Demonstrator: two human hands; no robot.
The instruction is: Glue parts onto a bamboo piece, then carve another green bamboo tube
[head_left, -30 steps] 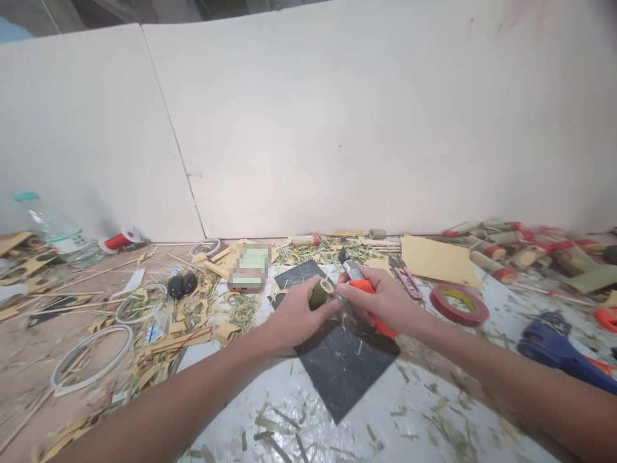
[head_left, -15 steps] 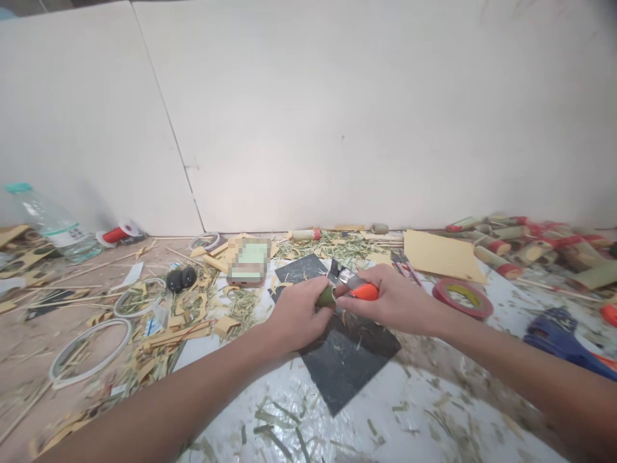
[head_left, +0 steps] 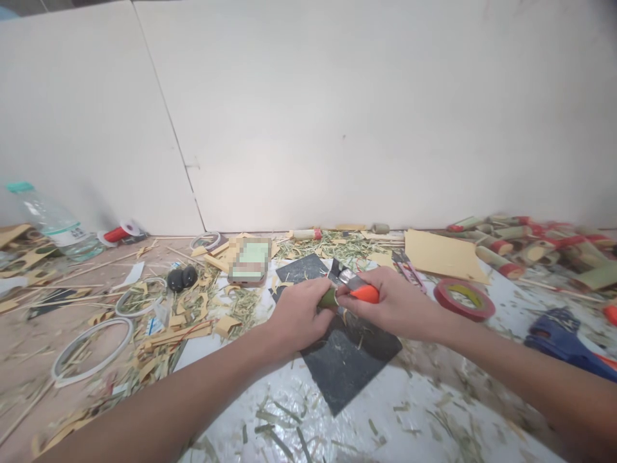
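My left hand (head_left: 297,316) is closed round a short green bamboo piece (head_left: 328,298), held just above a dark cutting mat (head_left: 337,360). My right hand (head_left: 393,302) grips an orange-handled utility knife (head_left: 359,287); its metal blade end points left and up and meets the bamboo's end. Both hands touch at the middle of the table. Most of the bamboo is hidden inside my left fist.
Green shavings and tan offcuts litter the table. A red tape roll (head_left: 464,299), a blue glue gun (head_left: 563,337) and a pile of bamboo sections (head_left: 525,241) lie right. A phone (head_left: 249,262), wire rings (head_left: 91,348) and a water bottle (head_left: 48,222) sit left. White boards (head_left: 337,109) stand behind.
The bamboo piece has turned so its open end no longer shows. My right hand has rolled, hiding most of the knife's orange handle, and the blade now sits against the bamboo.
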